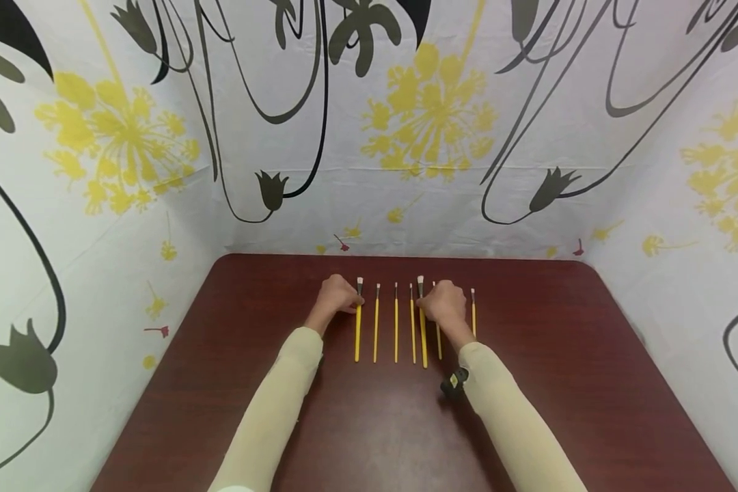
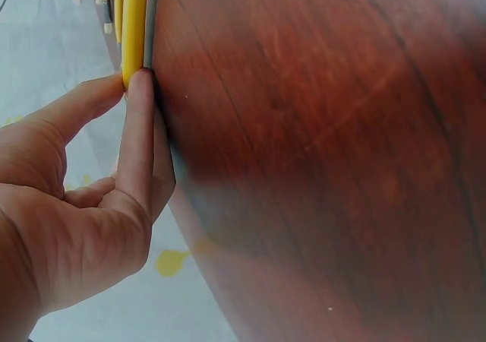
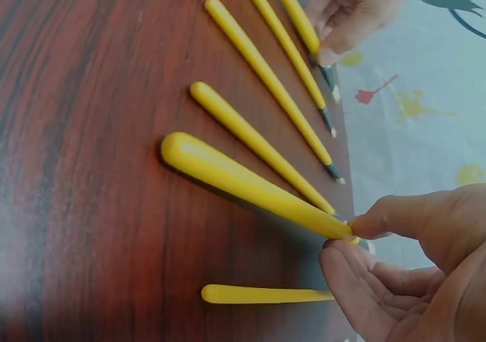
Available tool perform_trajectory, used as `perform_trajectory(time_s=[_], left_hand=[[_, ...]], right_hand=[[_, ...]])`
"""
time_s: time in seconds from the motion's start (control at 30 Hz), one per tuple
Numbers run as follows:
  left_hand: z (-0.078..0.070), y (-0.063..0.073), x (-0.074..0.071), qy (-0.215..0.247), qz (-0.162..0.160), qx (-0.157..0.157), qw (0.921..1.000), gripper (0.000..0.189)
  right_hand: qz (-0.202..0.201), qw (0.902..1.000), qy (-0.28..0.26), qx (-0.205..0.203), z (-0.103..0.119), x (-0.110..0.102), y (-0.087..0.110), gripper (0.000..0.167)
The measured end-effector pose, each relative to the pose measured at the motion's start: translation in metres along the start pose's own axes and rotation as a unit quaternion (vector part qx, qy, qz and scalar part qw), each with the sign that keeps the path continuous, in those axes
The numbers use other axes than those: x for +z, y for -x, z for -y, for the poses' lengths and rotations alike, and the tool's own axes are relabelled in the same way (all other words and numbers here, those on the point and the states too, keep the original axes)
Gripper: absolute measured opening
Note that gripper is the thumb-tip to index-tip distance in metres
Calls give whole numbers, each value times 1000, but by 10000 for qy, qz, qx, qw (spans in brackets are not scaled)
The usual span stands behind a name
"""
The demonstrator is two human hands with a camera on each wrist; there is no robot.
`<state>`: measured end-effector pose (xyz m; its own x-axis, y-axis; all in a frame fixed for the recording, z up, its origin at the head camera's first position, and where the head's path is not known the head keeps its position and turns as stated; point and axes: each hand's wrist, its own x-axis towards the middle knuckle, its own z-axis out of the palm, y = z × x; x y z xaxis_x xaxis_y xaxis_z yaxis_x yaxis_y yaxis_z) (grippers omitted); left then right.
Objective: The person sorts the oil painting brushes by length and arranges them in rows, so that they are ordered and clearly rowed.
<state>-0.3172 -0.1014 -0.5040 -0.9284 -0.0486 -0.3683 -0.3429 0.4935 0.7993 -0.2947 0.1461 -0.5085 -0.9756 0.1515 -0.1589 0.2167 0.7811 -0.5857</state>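
Apparently mid-alignment, the left hand pinches the leftmost brush, the right hand the fifth brush; release likely needs care.

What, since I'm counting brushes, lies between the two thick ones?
Three thinner yellow-handled brushes lie on the table between the leftmost thick brush and the other thick brush, as the head view shows.

Cream sleeves, dark wrist camera
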Motion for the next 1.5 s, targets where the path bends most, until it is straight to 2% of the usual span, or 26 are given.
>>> perform_trajectory(time_s=[0.17, 0.3, 0.47, 0.63, 0.77, 0.83, 1.0, 1.2, 1.5], left_hand=[[4, 0, -2, 211, 50, 18, 9998, 10], [6, 1, -4, 346, 175, 221, 9990, 9], [6, 3, -11, 924, 367, 470, 9939, 13], [3, 4, -18, 1524, 369, 467, 9865, 20], [1, 2, -24, 1825, 325, 440, 9817, 17], [0, -1, -26, 1887, 351, 429, 9805, 15], [-1, -9, -34, 1969, 446, 373, 9787, 17], [-3, -23, -42, 1887, 480, 327, 9803, 22], [-4, -40, -55, 1484, 632, 202, 9867, 33]], right_hand=[[134, 9991, -381, 134, 3, -7, 2, 37], [295, 9937, -1040, 306, 5, -15, 3, 30], [478, 9759, -2107, 319, 5, -17, 1, 26], [704, 9508, -3003, 274, 11, -15, -2, 33], [808, 9373, -3385, 205, 19, -10, -6, 32], [857, 9335, -3481, 111, 23, -6, -8, 29], [981, 9288, -3573, -115, 35, 1, -13, 24], [1036, 9265, -3618, -52, 47, 9, -22, 25], [1047, 9410, -3216, -143, 65, 30, -39, 24]])
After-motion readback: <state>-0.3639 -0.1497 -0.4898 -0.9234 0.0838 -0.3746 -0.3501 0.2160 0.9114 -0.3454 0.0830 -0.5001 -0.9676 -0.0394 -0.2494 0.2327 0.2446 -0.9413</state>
